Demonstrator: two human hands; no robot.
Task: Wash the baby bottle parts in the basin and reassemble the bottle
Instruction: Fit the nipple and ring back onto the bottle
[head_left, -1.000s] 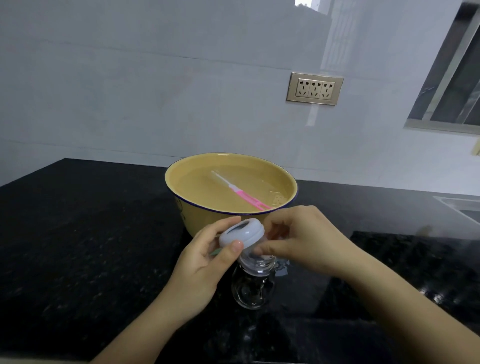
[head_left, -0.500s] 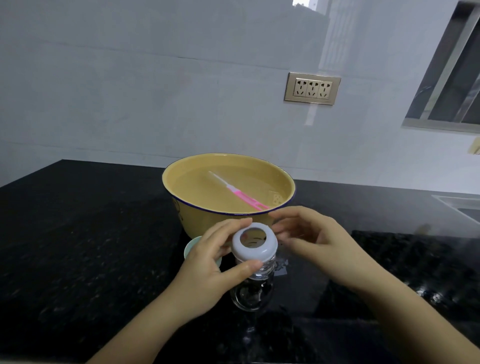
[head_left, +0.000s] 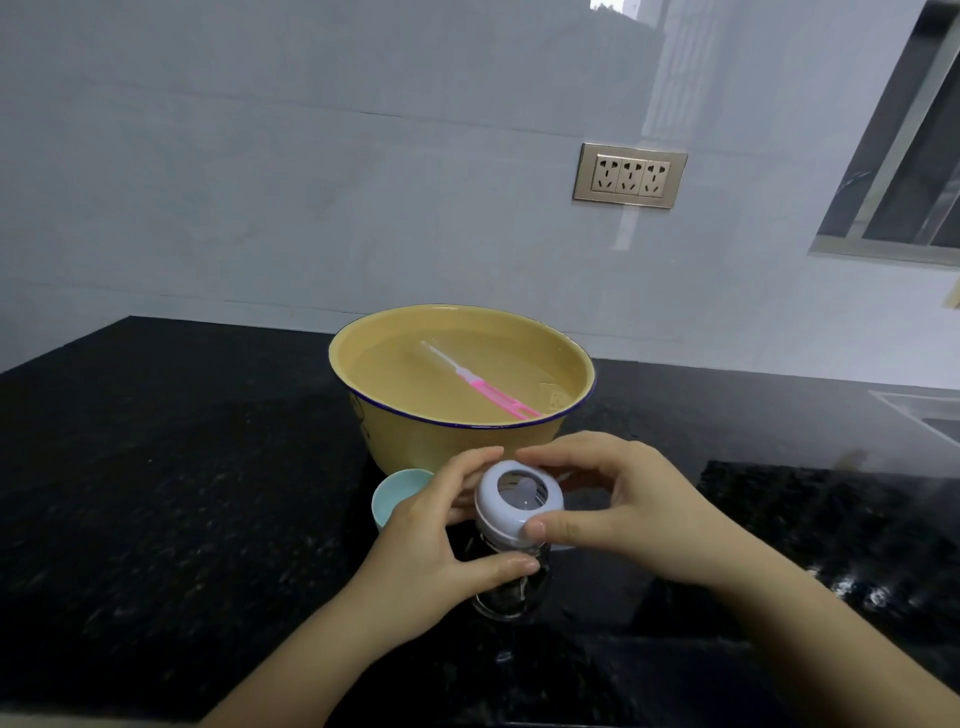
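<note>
Baby bottle (head_left: 511, 592), small and of clear glass, is stood upright on the near part of a black speckled stone countertop (head_left: 182, 493), just in front of the basin. Its body is gripped by the left hand (head_left: 431, 561), with fingers curled behind and thumb laid across the front, a hold that appears meant to stop the glass turning or tipping. A pale lavender plastic collar ring (head_left: 519, 512) is seated on the neck, and a translucent teat (head_left: 524, 492) can be made out through its round opening. The ring is pinched at its edge by the right hand (head_left: 639, 519), thumb on the near side and fingers arched over the far side. It is judged that the ring is being screwed down, so reassembly seems well along. Whether the thread is fully home cannot be told.

Just left of the bottle, a small pale turquoise round cap (head_left: 395, 493) is laid hollow side up, partly hidden by the left hand — probably kept within reach for fitting last. Behind it, a wide yellow enamel basin (head_left: 415, 447) with a dark blue rim is filled with water. A slim pink-and-white brush (head_left: 483, 387) is left lying in it. A brass-coloured triple socket (head_left: 629, 175) is set in the grey wall beyond.
</note>
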